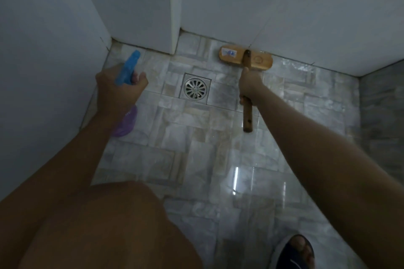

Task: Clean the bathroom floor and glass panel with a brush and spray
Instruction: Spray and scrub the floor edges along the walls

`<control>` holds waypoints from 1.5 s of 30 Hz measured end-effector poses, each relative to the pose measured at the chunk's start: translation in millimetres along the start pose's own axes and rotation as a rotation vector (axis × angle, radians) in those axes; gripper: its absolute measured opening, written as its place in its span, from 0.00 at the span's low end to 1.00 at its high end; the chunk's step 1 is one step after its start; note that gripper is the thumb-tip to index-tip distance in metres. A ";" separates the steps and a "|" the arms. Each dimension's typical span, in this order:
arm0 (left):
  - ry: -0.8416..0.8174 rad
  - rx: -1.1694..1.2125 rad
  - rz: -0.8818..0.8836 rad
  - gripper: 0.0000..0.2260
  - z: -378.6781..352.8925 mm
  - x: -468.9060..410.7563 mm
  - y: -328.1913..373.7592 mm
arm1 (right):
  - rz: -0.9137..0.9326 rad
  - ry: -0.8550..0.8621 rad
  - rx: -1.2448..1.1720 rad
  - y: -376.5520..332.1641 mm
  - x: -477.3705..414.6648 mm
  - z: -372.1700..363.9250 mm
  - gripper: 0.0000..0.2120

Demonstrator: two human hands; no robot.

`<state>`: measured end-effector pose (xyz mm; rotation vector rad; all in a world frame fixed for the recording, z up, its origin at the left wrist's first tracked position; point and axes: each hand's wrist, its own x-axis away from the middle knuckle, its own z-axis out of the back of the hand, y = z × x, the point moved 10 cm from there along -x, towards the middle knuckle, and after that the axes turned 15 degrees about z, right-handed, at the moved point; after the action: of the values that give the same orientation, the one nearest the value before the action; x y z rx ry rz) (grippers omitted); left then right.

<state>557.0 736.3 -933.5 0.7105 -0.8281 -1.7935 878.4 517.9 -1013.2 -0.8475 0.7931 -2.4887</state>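
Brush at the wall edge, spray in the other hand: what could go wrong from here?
The floor shines wet near the sandal; with both hands full, a slip would be hard to catch.
The right hand alone grips the brush; its head, against the wall, may twist or skid.
The left hand aims the spray bottle at a close corner; mist could bounce back.

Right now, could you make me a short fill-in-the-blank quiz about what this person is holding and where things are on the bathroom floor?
1. The left hand grips a spray bottle with a ____ trigger head.
2. The right hand holds the wooden brush, whose head rests on the floor against the base of the ____.
3. Set in the floor between the two hands is a round metal ____.

Missing words: blue; wall; drain.
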 end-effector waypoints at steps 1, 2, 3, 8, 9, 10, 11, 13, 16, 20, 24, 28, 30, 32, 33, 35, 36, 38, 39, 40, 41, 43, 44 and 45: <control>-0.007 -0.015 -0.024 0.12 -0.6 2.3 3.2 | 0.012 -0.030 0.015 6.5 21.8 -9.6 0.18; -0.010 -0.020 -0.041 0.12 -1.0 4.1 5.3 | 0.026 -0.059 0.022 13.8 49.3 -20.9 0.17; -0.010 -0.018 -0.050 0.12 -1.1 5.3 6.7 | 0.015 -0.077 -0.004 24.7 82.3 -31.6 0.18; -0.016 -0.050 -0.063 0.11 -5.0 10.2 8.7 | -0.048 -0.186 -0.038 65.7 192.5 -68.8 0.19; -0.020 -0.052 -0.067 0.10 -5.4 12.2 11.0 | -0.035 -0.184 -0.033 62.2 184.9 -68.5 0.20; -0.024 -0.049 -0.067 0.09 -5.5 12.9 12.6 | -0.011 -0.180 -0.026 55.3 169.8 -68.2 0.21; -0.031 -0.042 -0.068 0.09 -6.0 14.4 13.9 | 0.009 -0.177 -0.020 47.1 152.7 -67.0 0.21; -0.047 -0.019 -0.061 0.07 -6.7 16.0 13.8 | 0.015 -0.187 -0.012 28.4 121.6 -62.3 0.22; -0.079 0.018 -0.066 0.05 -4.7 25.5 17.6 | 0.021 -0.221 -0.018 21.5 109.9 -59.6 0.22; -0.139 0.046 0.004 0.10 0.2 44.2 11.1 | 0.032 -0.324 0.052 64.3 181.0 -72.7 0.21; -0.208 -0.026 0.022 0.18 -5.4 60.6 -1.9 | 0.027 -0.413 0.086 83.3 234.7 -85.7 0.23; -0.378 -0.040 0.055 0.16 -13.7 76.0 -8.8 | 0.080 -0.394 0.077 38.8 180.5 -97.5 0.24; -0.425 -0.038 0.093 0.13 -12.6 81.5 -11.0 | 0.121 -0.369 0.087 9.1 147.7 -104.2 0.26; -0.425 -0.025 0.111 0.13 -8.9 82.0 -10.2 | 0.136 -0.363 0.092 -9.0 129.6 -108.4 0.25; -0.407 -0.020 0.120 0.13 -6.3 80.9 -10.0 | 0.137 -0.369 0.098 -10.4 128.4 -109.3 0.24; -0.345 -0.037 0.125 0.16 1.0 78.7 -9.0 | 0.155 -0.390 0.105 -1.5 147.0 -109.8 0.22; -0.313 -0.059 0.111 0.17 3.5 78.4 -7.0 | 0.164 -0.407 0.117 10.2 165.4 -110.8 0.20; -0.271 -0.091 0.094 0.18 7.0 78.8 -4.3 | 0.152 -0.467 0.140 41.1 213.4 -116.8 0.19; -0.253 -0.092 0.109 0.18 9.1 77.8 -5.1 | 0.150 -0.496 0.143 53.0 234.1 -120.1 0.20; -0.237 -0.084 0.135 0.18 10.5 76.1 -6.9 | 0.152 -0.507 0.134 58.5 246.4 -122.1 0.21; -0.228 -0.071 0.164 0.17 10.7 74.3 -10.0 | 0.158 -0.500 0.125 59.9 248.2 -124.4 0.21; -0.233 -0.059 0.194 0.16 9.9 70.4 -13.8 | 0.139 -0.469 0.099 48.2 231.6 -127.9 0.22; -0.242 -0.055 0.198 0.15 9.4 69.4 -13.4 | 0.130 -0.453 0.081 38.6 219.0 -130.7 0.23; -0.248 -0.045 0.202 0.15 9.1 68.3 -10.7 | 0.121 -0.440 0.069 28.6 205.5 -131.2 0.24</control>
<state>521.5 677.1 -943.1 0.3650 -0.9836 -1.7306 646.3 439.5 -1029.5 -1.2228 0.5810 -2.0981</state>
